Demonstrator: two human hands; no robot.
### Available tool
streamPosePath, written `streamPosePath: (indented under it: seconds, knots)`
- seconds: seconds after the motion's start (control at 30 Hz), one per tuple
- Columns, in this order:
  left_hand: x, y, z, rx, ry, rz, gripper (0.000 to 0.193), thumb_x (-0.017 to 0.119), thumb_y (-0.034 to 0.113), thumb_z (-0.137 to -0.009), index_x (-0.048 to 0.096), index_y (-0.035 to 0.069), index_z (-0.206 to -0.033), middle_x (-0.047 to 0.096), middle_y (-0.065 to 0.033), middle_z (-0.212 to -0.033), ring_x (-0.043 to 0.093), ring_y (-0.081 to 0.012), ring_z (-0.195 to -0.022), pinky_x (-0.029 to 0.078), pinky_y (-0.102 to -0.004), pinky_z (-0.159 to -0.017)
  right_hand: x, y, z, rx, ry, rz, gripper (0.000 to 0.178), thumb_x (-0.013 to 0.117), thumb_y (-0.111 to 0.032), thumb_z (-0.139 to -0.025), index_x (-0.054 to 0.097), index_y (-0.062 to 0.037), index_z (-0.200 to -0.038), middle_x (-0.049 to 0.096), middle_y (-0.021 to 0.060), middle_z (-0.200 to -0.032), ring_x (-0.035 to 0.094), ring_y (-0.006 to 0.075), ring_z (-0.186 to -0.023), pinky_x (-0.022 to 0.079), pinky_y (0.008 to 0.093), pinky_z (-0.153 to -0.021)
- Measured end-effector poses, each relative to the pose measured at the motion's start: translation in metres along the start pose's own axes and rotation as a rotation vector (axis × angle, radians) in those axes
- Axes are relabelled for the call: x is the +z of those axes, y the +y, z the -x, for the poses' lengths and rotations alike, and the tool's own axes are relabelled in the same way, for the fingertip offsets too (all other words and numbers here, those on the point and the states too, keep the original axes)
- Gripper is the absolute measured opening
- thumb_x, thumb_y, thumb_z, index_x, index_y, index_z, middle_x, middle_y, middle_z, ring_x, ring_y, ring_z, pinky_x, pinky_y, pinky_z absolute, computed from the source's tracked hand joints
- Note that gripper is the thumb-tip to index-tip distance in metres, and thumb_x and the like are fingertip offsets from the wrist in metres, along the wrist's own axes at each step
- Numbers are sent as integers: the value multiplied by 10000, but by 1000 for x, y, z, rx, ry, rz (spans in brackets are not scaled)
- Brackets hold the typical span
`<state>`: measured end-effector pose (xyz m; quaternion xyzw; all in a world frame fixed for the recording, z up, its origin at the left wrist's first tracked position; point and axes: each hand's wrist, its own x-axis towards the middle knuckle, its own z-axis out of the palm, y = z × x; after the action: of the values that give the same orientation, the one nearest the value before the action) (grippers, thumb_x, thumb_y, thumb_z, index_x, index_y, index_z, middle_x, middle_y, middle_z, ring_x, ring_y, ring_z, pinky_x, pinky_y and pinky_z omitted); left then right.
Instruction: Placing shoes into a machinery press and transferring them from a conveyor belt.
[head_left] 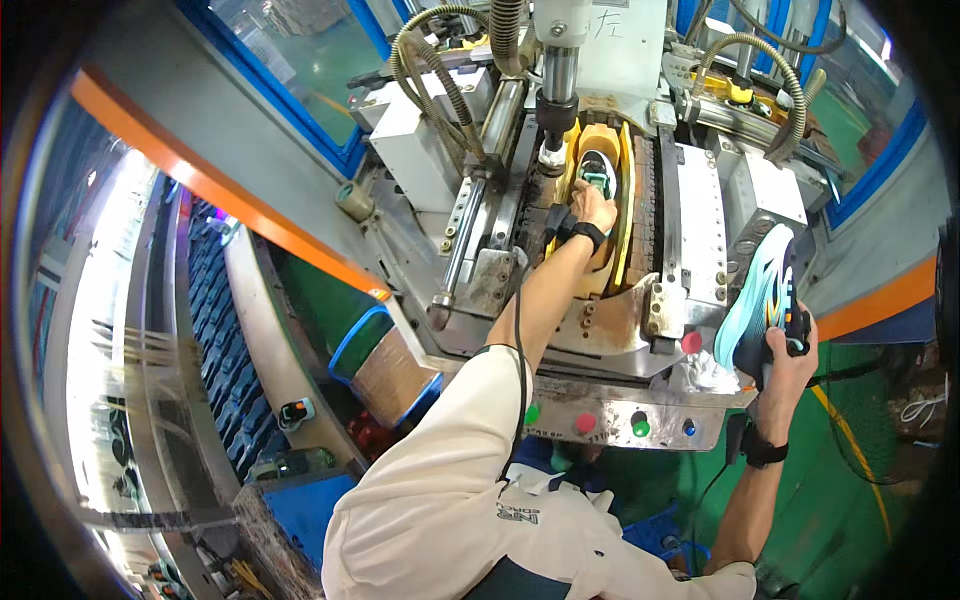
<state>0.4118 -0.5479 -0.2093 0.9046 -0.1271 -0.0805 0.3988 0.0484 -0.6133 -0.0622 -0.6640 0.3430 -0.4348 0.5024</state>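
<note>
My left hand (pixel 594 208) reaches into the machine, its fingers closed on the near part of a dark shoe (pixel 598 168) with a pale rim and mint-green parts. That shoe sits in a yellow mould (pixel 626 150), between upright yellow side pads. Out to the right, beside the machine, my right hand (pixel 790 362) grips another shoe (pixel 762 300), held upright on end. Its white and light-blue sole faces the machine, and its dark upper is partly hidden by my fingers. Both wrists wear black bands.
A metal press rod (pixel 556 100) hangs just left of the mould. Metal blocks (pixel 700 215) and hoses flank it. Along the front panel are several buttons (pixel 586 423). An orange-edged frame (pixel 230 200) stands left, beside a conveyor (pixel 225 320) carrying a shoe (pixel 296 413). A blue-framed stool (pixel 390 375) is below.
</note>
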Motion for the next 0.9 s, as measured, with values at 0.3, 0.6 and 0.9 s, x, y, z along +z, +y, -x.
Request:
streamPosePath:
  seconds: [0.3, 0.6, 0.9]
  knots:
    - [-135, -35, 85, -349, -526, 1357, 173, 650, 115, -891, 654, -37, -975, 697, -109, -970, 687, -206, -832, 558, -339, -733, 159, -3, -152, -57, -492, 359, 350, 698, -219, -735, 636, 49, -951, 620, 80, -734, 589, 163, -648, 466, 305, -596]
    - [-349, -86, 302, -262, -132, 1060, 446, 623, 137, -911, 493, -53, -1294, 599, -73, -1169, 570, -133, -1064, 450, -290, -946, 370, 101, -131, -170, -523, 954, 406, 664, -238, -728, 639, 58, -1004, 673, 267, -1025, 654, 406, -980, 529, 442, -845]
    - [-350, -125, 456, -487, 484, 983, 684, 666, -145, -695, 535, 74, -1330, 535, -192, -1313, 511, -313, -1190, 437, -377, -993, 361, 95, -83, -287, -612, 1001, 730, 666, -293, -770, 311, 52, -1306, 633, 316, -1050, 624, 443, -1011, 512, 488, -861]
